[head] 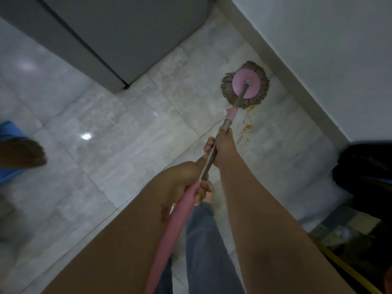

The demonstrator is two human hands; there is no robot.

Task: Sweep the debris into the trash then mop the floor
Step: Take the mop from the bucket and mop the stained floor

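Glossy tile floor (106, 128), probably slick once wet. Light, stiff mop (230, 114), soft string head (246, 84) flat by the wall. Left hand (188, 181) wrapped round pink grip (177, 230), right hand (222, 149) clamped on metal shaft (209, 162): a sound hold for scrubbing the orange spill (247, 125) at the head's edge.

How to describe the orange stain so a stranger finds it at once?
Start at the white wall on the right. On the tiles near its base sits the pink mop head; the stain trails from its lower edge, the only orange marks there.
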